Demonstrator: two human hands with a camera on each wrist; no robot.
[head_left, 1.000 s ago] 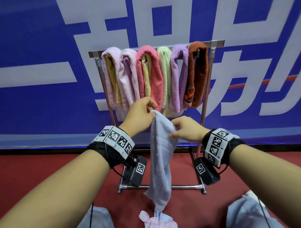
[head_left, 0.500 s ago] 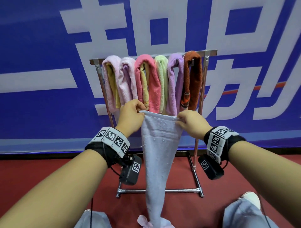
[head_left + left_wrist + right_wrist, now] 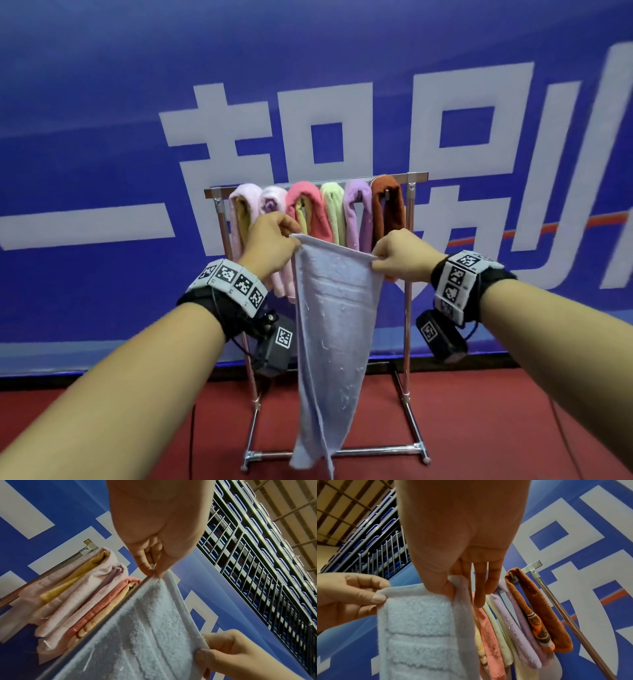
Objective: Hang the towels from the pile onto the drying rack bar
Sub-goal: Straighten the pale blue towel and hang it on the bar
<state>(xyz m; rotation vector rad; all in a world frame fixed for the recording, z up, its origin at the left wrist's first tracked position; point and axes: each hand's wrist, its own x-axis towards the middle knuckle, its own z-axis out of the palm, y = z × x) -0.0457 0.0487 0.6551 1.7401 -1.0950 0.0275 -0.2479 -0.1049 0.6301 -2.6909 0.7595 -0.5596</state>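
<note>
While the head view shows the light blue towel (image 3: 334, 329) stretched before the drying rack (image 3: 409, 291), the left wrist view shows the left hand (image 3: 159, 524) pinching 1 top corner, and the right wrist view shows the right hand (image 3: 458, 534) pinching the other.

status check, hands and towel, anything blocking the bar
Left hand and right hand each pinch a top corner of the light blue towel. Towel spread, hanging below the rack bar. Bar crowded with hung towels.
</note>
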